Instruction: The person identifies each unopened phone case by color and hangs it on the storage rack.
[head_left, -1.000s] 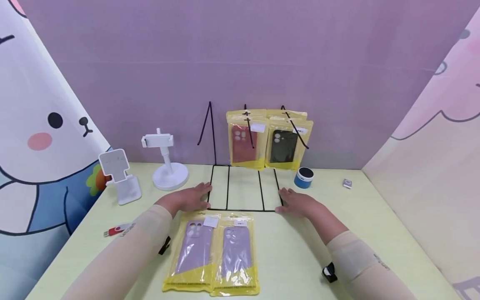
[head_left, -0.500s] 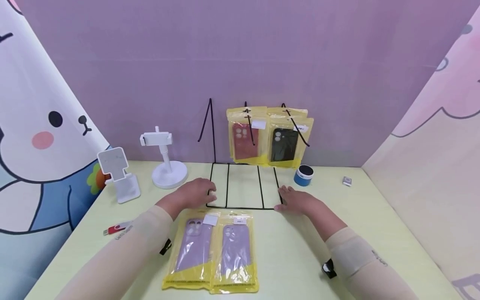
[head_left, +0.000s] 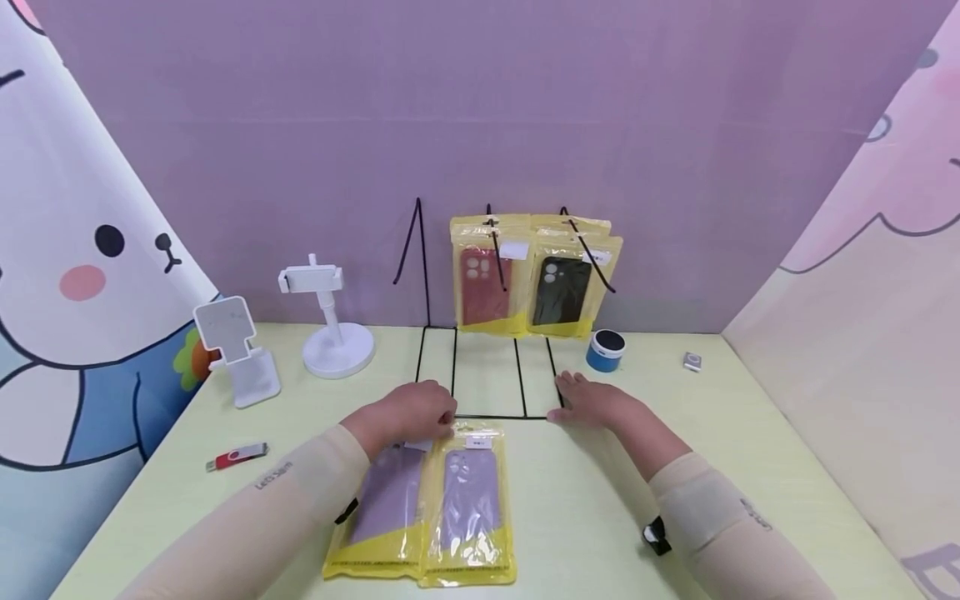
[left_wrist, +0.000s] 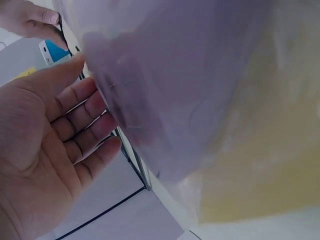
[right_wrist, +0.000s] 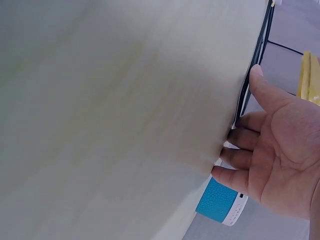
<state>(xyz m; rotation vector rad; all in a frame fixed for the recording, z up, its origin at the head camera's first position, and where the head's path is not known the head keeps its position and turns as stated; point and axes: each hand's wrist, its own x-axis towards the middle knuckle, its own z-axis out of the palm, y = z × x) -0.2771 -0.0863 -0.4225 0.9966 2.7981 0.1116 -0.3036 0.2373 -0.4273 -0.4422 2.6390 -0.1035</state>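
— While the left hand (head_left: 408,414) lies over the top edge of the left purple case packet (head_left: 390,508), fingers loose and gripping nothing, where is the right hand (head_left: 592,402)?

— Flat and relaxed on the table (head_left: 720,433), fingertips touching the black wire rack (head_left: 487,375).

— How will the packet handle?

— Light, thin and slippery, I judge; the plastic sleeve bends. It lies flat beside its twin (head_left: 471,504). Best pinched at the stiffer top header by the white label.
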